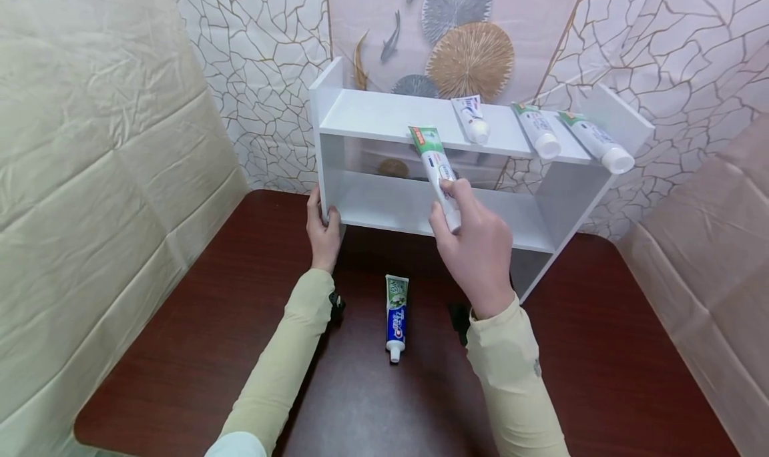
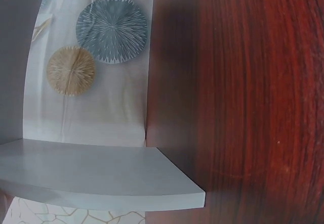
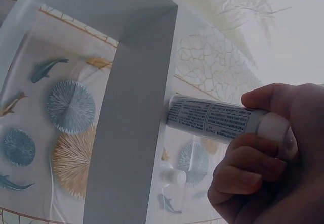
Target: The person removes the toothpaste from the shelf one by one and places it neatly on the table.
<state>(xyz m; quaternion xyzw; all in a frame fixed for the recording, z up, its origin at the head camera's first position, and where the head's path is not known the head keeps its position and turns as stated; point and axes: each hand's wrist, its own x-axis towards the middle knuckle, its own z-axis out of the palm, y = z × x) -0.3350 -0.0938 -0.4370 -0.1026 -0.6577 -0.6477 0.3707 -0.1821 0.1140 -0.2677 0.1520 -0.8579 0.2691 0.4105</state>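
Observation:
My right hand grips a white and green toothpaste tube near its cap end. The tube's flat end points up and overlaps the front edge of the white shelf's top board. In the right wrist view, the printed back of the tube shows, with fingers curled round the cap end. My left hand holds the shelf's left side panel low down, thumb at its front edge. A blue and green toothpaste tube lies on the table between my forearms, cap toward me.
Three more toothpaste tubes lie on the top board: a small white one, a green and white one and another at the right end, caps past the front edge. Below runs a lower board. The dark red table meets hanging cloth.

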